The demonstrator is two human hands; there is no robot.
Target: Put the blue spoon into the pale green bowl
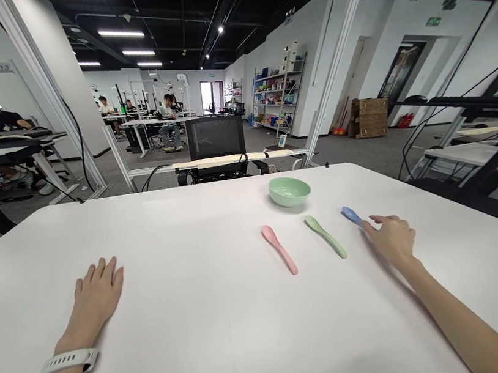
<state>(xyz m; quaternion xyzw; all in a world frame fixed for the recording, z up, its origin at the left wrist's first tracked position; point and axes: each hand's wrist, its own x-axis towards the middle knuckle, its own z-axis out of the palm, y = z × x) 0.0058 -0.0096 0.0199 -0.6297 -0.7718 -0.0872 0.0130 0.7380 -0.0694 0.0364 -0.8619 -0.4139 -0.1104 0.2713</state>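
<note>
My left hand (100,289) lies flat on the white table (195,330), palm down, fingers spread, with nothing in it. My right hand (393,239) is over the handle of a blue spoon (351,215). Its thumb is at the handle near the bowl end, and the index fingertip stands apart from the thumb. Most of the blue handle is hidden under this hand. To its left lie a green spoon (325,237) and a pink spoon (279,249), both with their bowls pointing away from me. Behind the spoons a light green bowl (290,192) stands upright.
Metal frame posts (335,44) rise beyond the table's far corners. A black office chair (216,137) stands past the far edge. Further back are a storage shelf (281,95), wooden boxes (368,118) and several people seated at other tables.
</note>
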